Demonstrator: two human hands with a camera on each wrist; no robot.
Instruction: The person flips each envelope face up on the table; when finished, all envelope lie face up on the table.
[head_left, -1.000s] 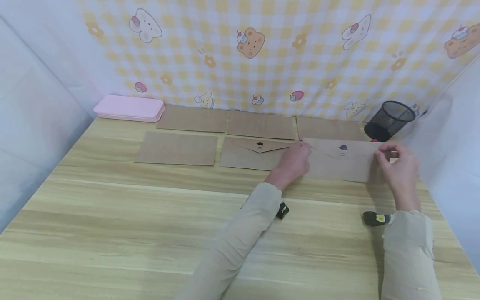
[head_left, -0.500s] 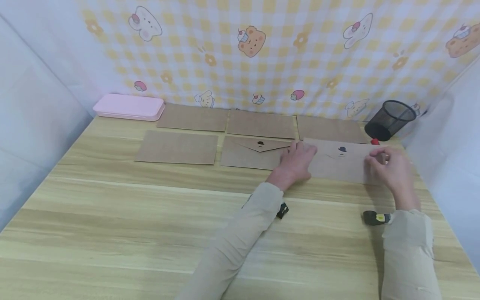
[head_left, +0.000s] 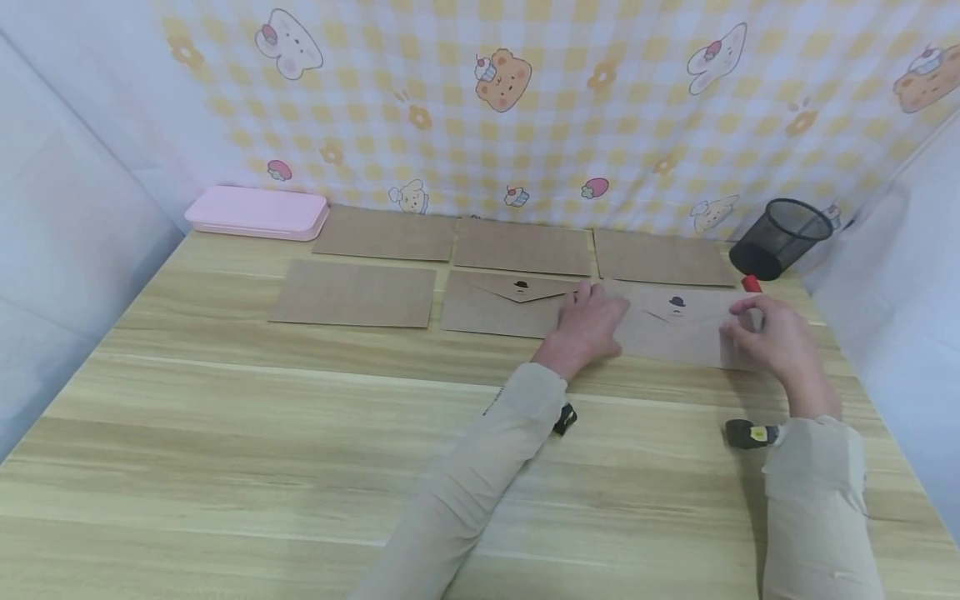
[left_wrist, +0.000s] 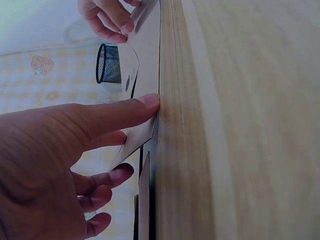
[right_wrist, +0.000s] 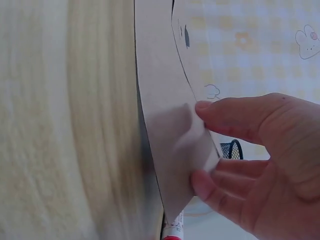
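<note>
A brown paper envelope [head_left: 660, 342] with a printed bowler hat lies flap side up at the right end of the front row, its flap slightly raised. My left hand [head_left: 588, 321] holds its left end, the thumb [left_wrist: 147, 100] at the near edge and the index finger on its face; the other fingers are spread off it. At the right end, my right hand [head_left: 780, 342] holds the envelope between thumb [right_wrist: 204, 107] and index finger, and that end bows up off the table. Just left lies another hat-printed envelope [head_left: 498, 312], partly behind my left hand.
Plain brown envelopes [head_left: 352, 292] lie at the front row's left and along the back row [head_left: 521, 246]. A pink case [head_left: 255, 212] stands back left. A tipped black mesh cup [head_left: 780, 237] and a red-capped marker [head_left: 751, 284] are back right, before a patterned curtain [head_left: 450, 108].
The hat-printed envelope has shifted slightly left and lower. My left hand has moved from its far corner to the left end with fingers spread; my right hand has moved inward along it.
</note>
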